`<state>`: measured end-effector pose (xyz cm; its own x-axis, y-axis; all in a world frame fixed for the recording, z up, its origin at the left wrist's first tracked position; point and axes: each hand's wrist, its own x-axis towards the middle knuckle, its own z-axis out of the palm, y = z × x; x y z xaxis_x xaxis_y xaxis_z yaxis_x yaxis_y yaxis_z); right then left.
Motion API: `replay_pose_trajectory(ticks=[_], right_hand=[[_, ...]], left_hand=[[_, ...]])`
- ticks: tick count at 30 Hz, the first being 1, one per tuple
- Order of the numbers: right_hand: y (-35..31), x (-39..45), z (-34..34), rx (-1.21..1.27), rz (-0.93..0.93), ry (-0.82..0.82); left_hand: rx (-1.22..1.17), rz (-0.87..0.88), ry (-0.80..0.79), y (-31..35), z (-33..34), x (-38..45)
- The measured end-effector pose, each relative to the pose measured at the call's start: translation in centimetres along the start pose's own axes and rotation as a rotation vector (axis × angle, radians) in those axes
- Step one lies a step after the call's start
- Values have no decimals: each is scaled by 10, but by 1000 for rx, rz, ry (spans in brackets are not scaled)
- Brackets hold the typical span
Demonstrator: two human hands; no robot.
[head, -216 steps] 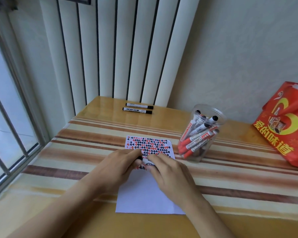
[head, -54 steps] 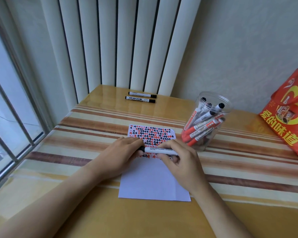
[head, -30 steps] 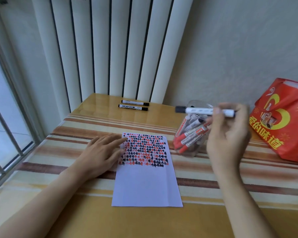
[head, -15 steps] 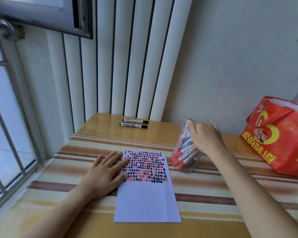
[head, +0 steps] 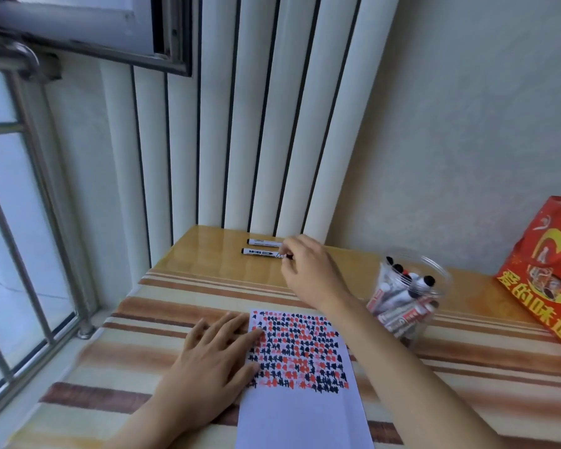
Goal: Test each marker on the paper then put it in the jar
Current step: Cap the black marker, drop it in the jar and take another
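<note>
Two black-capped markers lie side by side on the counter (head: 208, 254) in the upper middle of the frame. The right hand (head: 311, 273) covers the right end of the nearer marker (head: 261, 253), fingertips curled onto it in a pinching grip; the farther marker (head: 263, 242) lies just behind, its right end partly hidden too. The nearer marker has a white barrel with dark print too small to read. The left hand (head: 214, 361) lies flat, fingers straight, pressing the left edge of the paper (head: 302, 413), whose upper half is filled with red and black marks and whose lower edge is cut off. At the right, a clear jar (head: 405, 296) holds red and black markers, partly hidden by the right forearm. A red bag (head: 544, 280) is cut off at the right edge.
</note>
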<state>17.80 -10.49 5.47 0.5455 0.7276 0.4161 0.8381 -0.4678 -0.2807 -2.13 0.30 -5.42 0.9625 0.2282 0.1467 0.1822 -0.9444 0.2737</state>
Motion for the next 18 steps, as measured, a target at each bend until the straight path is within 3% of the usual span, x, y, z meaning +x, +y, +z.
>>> replay_pose_trajectory(ticks=[3, 8, 12, 18], right_hand=[[22, 34, 48, -18, 80, -183], [59, 90, 96, -105, 122, -231], [78, 114, 117, -124, 180, -374], [81, 91, 108, 6, 138, -243]], left_hand=[[8, 13, 38, -1, 1, -2], [20, 14, 71, 0, 2, 1], [-19, 4, 9, 1, 0, 2], [10, 4, 14, 3, -3, -3]])
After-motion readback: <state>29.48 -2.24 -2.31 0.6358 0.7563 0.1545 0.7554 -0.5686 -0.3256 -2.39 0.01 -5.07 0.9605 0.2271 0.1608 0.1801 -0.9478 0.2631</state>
